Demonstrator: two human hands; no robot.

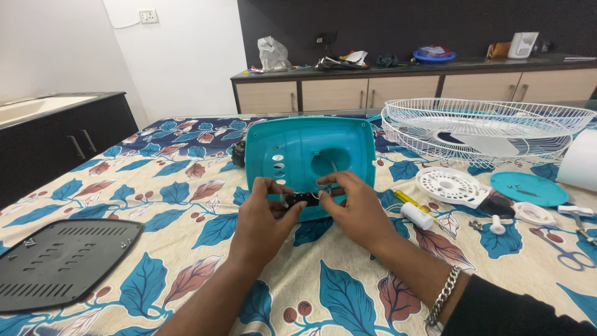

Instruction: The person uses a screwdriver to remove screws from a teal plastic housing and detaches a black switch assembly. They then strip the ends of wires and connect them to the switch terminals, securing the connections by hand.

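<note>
1. Teal housing (308, 152) stands tilted on the leaf-print cloth (186, 205), just behind both hands, lower edge touching the fingertips.
2. Small black part (303, 198) sits between the two hands at that lower edge; looks like a switch or connector block, too small to tell which.
3. Left hand (264, 214): thumb and forefinger pinched together on the left end of the black part.
4. Right hand (354, 208): fingers curled and pressed on the right end, thin wires (328, 186) running up from the pinch toward the round hole in the housing; metal chain bracelet (444, 295) on the wrist.
5. Judged for doing this well: keep both pinches close to the part's ends, hold it square to the housing edge, avoid tugging the wires, steady the housing so it does not tip back.
6. Right of the grip: yellow-handled screwdriver (410, 200), white cylinder (416, 216), white round vented disc (449, 185), teal round cap (527, 188), scissors (563, 252).
7. Far right and behind the grip: white wire fan guard (485, 127).
8. Left of and below the grip, well apart: dark grey slotted cover plate (62, 261).
</note>
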